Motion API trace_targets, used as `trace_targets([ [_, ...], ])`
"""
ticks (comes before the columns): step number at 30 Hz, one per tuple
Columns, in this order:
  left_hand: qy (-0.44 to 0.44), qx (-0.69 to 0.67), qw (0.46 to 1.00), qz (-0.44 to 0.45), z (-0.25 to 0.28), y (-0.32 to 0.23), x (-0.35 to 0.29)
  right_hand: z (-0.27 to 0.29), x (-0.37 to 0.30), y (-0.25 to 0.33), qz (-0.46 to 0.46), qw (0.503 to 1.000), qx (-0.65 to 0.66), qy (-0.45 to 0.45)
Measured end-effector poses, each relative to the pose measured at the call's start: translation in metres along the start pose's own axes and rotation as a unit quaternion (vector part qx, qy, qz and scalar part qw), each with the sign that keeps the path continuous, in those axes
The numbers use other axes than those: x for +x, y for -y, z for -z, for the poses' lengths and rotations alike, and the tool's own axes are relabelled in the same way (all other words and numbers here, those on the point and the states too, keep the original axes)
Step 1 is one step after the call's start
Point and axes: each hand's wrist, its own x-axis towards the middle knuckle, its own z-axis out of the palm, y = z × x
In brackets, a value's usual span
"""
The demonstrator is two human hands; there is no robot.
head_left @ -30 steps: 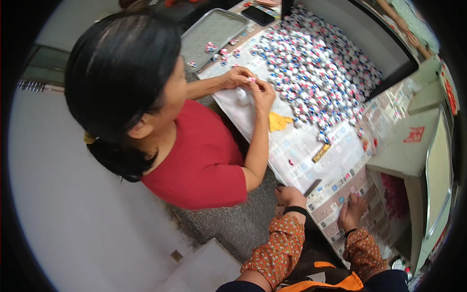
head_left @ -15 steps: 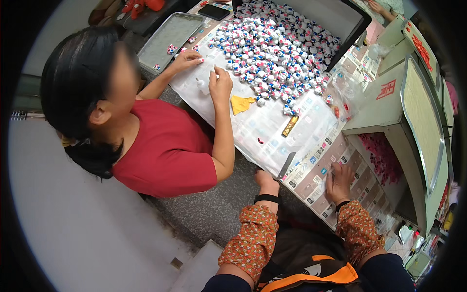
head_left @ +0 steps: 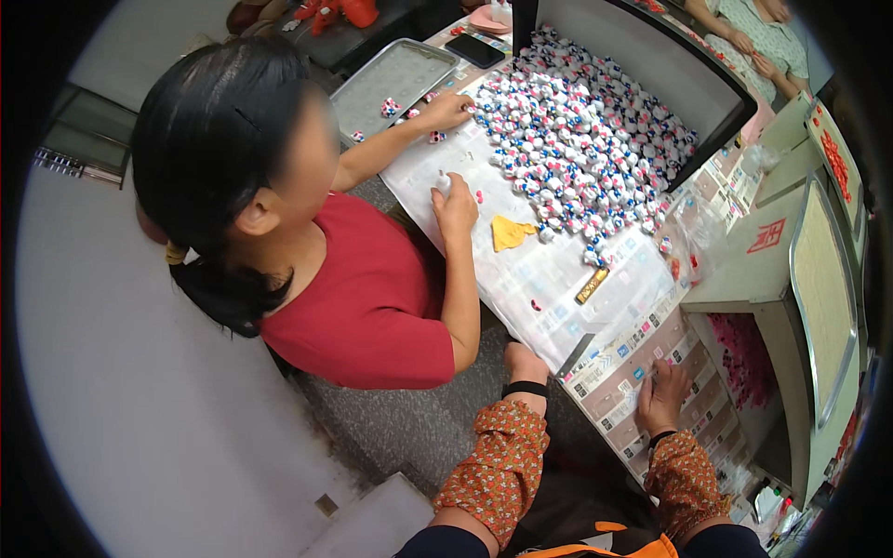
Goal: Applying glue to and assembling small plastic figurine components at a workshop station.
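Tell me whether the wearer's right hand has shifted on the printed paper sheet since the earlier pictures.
No. The right hand rests flat on the printed paper sheet, right of the dark flat strip, as before; only the camera moved.

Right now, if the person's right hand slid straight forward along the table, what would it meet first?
The right hand rests flat on the printed paper sheet, fingers pointing up-table. Straight ahead lies bare paper, then probably the small gold-brown bar, well before the pile of small figurines.
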Motion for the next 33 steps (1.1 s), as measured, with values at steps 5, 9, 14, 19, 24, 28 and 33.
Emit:
trace_targets([
  [5,-0.143,-0.007,0.987,-0.078,-0.018,-0.007,0.003,0.008,0.003,0.001,-0.011,1.000,0.002,0.023],
  [9,-0.289,0.091,0.926,-0.223,-0.044,-0.014,-0.009,-0.001,0.014,-0.002,-0.008,1.000,-0.012,0.021],
  [14,-0.358,0.198,0.853,-0.325,-0.069,-0.021,-0.026,-0.006,0.020,0.001,-0.013,0.999,-0.005,0.033],
  [19,-0.387,0.239,0.843,-0.286,-0.075,-0.029,-0.024,-0.007,0.027,0.003,-0.002,0.999,-0.002,0.041],
  [24,-0.402,0.228,0.839,-0.286,-0.081,-0.029,-0.015,-0.011,0.031,-0.001,-0.006,0.998,-0.028,0.063],
  [28,-0.389,0.225,0.844,-0.292,-0.075,-0.026,-0.003,-0.015,0.036,-0.002,-0.003,0.998,-0.014,0.064],
  [33,-0.381,0.218,0.845,-0.305,-0.068,-0.026,0.010,-0.021,0.036,-0.006,-0.006,0.997,-0.025,0.070],
])
